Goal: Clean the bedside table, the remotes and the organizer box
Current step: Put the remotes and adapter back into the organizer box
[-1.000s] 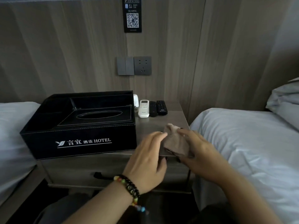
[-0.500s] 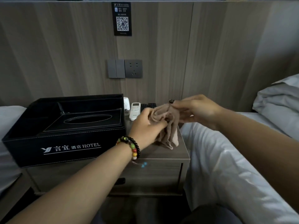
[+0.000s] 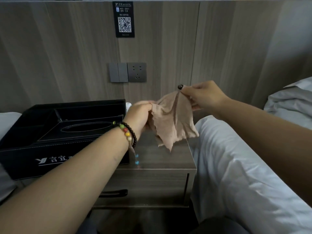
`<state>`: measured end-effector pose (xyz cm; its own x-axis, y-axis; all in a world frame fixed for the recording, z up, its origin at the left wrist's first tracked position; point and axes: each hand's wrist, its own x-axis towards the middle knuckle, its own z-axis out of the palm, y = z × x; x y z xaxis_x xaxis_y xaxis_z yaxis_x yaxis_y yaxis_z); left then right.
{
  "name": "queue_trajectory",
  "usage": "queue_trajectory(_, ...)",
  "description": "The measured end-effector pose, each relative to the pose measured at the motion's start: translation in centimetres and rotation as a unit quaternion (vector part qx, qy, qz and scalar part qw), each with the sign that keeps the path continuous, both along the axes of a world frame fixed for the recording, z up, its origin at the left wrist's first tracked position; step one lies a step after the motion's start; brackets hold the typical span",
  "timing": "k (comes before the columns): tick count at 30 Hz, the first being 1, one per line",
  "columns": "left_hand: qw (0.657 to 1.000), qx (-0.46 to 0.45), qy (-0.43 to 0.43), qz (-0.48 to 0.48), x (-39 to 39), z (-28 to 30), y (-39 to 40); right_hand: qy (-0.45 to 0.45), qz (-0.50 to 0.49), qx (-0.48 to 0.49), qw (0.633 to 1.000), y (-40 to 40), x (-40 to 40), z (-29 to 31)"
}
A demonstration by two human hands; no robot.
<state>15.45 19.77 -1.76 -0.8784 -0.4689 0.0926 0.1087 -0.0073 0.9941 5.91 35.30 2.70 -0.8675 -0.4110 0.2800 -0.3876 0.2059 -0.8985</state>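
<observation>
White bed [image 3: 236, 166] flush against the tabletop's [image 3: 162, 159] right edge: risk of cloth dragging across linen. Black organizer box [image 3: 59, 129] filling the tabletop's left side, overhanging the left edge; a careless wipe could nudge it further off. Remotes hidden behind the cloth, presumably near the back edge, easy to knock. Tan cloth [image 3: 172, 120] hanging above the tabletop, stretched between left hand [image 3: 140, 115] clenched on one end and right hand [image 3: 202, 97] pinching a corner; loose pinch could drop it
</observation>
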Motion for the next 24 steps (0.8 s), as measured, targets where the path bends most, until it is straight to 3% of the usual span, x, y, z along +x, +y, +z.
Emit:
queue_trajectory(3,0.999,-0.032,0.007,0.04,0.4,1.3,-0.6,-0.001,0.034,-0.015,0.999,0.5,-0.1,0.0)
queue_trajectory(6,0.999,-0.039,0.012,-0.028,1.2,2.1,0.0,-0.005,0.052,-0.017,0.998,1.1,0.1,-0.4)
queue_trajectory(8,0.985,-0.156,-0.004,-0.08,1.3,1.5,0.5,0.004,0.054,-0.002,0.999,1.2,0.3,-0.6)
queue_trajectory(11,0.925,-0.365,-0.065,-0.088,0.6,-0.4,0.6,0.03,0.037,0.059,0.997,1.3,0.6,-0.5)
queue_trajectory(14,0.923,-0.367,-0.074,-0.089,-0.2,-0.9,0.3,0.034,0.023,0.091,0.995,1.6,0.3,-0.4)
queue_trajectory(16,0.911,-0.407,-0.05,-0.054,-0.5,-0.4,0.1,0.02,0.024,0.063,0.998,1.8,0.0,-0.5)
queue_trajectory(20,0.811,-0.58,0.005,0.075,0.9,1.6,0.0,0.028,0.063,-0.03,0.997,2.6,0.1,-1.1)
queue_trajectory(24,0.697,-0.716,-0.049,0.001,5.0,-0.4,0.9,0.105,0.138,0.043,0.984,4.1,1.7,-4.0)
